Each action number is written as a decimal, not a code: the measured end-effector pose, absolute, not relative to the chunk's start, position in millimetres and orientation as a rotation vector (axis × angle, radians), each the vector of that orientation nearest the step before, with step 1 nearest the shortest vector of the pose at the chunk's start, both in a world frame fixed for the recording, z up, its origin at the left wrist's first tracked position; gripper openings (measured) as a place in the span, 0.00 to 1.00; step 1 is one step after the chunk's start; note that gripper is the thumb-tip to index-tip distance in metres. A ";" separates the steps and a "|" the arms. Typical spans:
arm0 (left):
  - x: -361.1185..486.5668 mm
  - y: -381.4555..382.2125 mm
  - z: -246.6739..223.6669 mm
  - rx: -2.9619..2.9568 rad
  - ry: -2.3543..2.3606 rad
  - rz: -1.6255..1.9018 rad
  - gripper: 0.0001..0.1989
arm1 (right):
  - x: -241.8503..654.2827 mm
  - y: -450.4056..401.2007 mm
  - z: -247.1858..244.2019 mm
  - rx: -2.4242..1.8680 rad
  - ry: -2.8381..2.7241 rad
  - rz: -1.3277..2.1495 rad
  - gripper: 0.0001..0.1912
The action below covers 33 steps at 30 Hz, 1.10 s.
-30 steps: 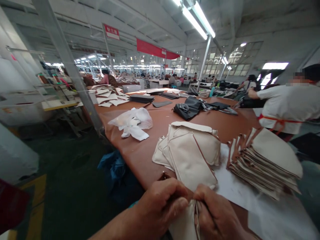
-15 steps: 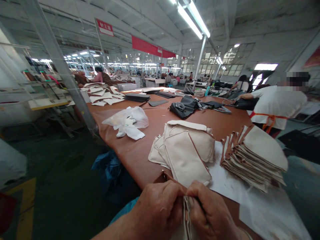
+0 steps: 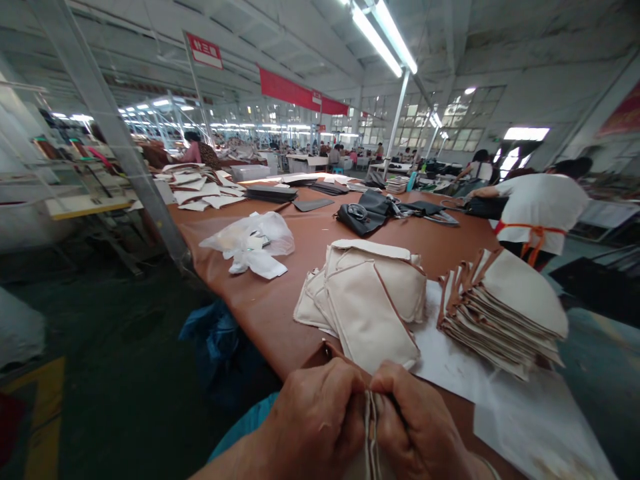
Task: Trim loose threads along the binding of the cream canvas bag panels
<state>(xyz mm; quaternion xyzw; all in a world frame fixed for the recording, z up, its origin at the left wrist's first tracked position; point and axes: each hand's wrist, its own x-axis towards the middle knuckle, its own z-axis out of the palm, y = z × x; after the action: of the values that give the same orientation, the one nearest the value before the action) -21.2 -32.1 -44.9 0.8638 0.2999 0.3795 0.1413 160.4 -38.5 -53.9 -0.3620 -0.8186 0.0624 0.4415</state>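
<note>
- A cream piece (image 3: 369, 427) is held at the near edge of the table, directly between the two hands, with its layered edge seen as a narrow line running down to the bottom of the view.
- The piece is gripped from its left side by the left hand (image 3: 320, 417), whose fingers are curled and clamped on it.
- Its right side is gripped in the same way by the right hand (image 3: 417, 417), with the fingers bent tightly against it.
- The two hands are brought close together at the top of the piece, only a narrow gap being left there; most of its faces are hidden by the fingers.
- Just beyond the hands, a pile of cream sewn panels (image 3: 367, 310) is laid on the brown table (image 3: 260, 320), apart from the held piece.
- To the right of that pile, a taller stack of cream and brown pieces (image 3: 525, 287) is set near a white sheet (image 3: 445, 360).
- Farther off, a crumpled plastic bag (image 3: 270, 233) is seen on the left and black bag parts (image 3: 367, 213) near the middle.
- At the far right, a dark item is reached for or handled by a co-worker in a white shirt (image 3: 545, 203).
</note>
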 end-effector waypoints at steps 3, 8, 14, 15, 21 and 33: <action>-23.3 -30.0 -41.9 2.555 0.785 1.035 0.08 | 164.4 -42.2 -53.3 -0.884 -2.085 0.150 0.11; -27.7 -25.3 -16.7 2.200 0.782 0.789 0.06 | 173.1 -47.3 -44.8 -0.868 -2.104 0.261 0.10; -29.3 -14.4 -15.9 1.395 0.634 0.504 0.10 | 173.1 -45.4 -35.3 -0.940 -1.937 0.969 0.09; -29.3 -14.0 -17.9 1.357 0.639 0.505 0.12 | 173.0 -45.1 -35.0 -0.950 -1.879 1.089 0.11; -26.9 -22.2 -17.0 1.354 0.651 0.488 0.19 | 172.5 -47.2 -37.9 -1.022 -1.589 1.510 0.17; -25.0 -26.0 -12.6 1.558 0.817 0.534 0.10 | 174.2 -45.2 -16.0 -1.019 -1.635 1.612 0.20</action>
<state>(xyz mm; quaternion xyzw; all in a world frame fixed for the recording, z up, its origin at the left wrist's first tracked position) -25.0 -26.0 -12.6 0.6737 0.3534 0.2309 0.6065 174.2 -45.2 -16.0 -0.3858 -0.6189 0.6102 0.3095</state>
